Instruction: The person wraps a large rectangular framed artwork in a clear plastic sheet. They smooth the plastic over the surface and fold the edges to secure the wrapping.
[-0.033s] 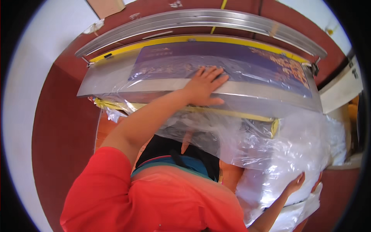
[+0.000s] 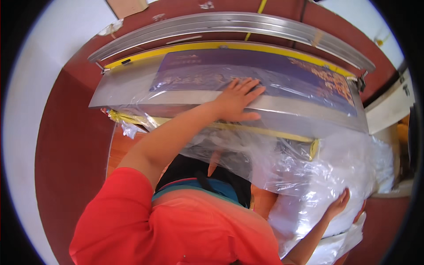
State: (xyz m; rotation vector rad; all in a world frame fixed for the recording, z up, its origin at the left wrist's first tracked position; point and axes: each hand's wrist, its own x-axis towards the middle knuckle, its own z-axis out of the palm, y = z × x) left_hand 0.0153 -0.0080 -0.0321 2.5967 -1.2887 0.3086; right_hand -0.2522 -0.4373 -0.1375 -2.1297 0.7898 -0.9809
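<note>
A large flat panel [image 2: 291, 110] with a grey metal frame and a purple printed sheet [image 2: 265, 73] lies in front of me, covered in clear plastic film. My left hand [image 2: 238, 100] rests flat on the panel's near frame, palm down and fingers spread, holding nothing. Crumpled clear plastic wrap [image 2: 309, 176] bulges below the panel's yellow-taped edge [image 2: 265, 131]. My right hand [image 2: 338, 205] presses against the lower right side of that wrap, fingers apart. My red sleeve and chest fill the lower middle of the view.
Curved metal rails [image 2: 229, 26] run behind the panel. Red-brown flooring [image 2: 70, 145] surrounds it, with a white surface [image 2: 26, 110] at the left. A cardboard piece [image 2: 128, 6] lies at the top and a cream cabinet [image 2: 388, 110] stands at the right.
</note>
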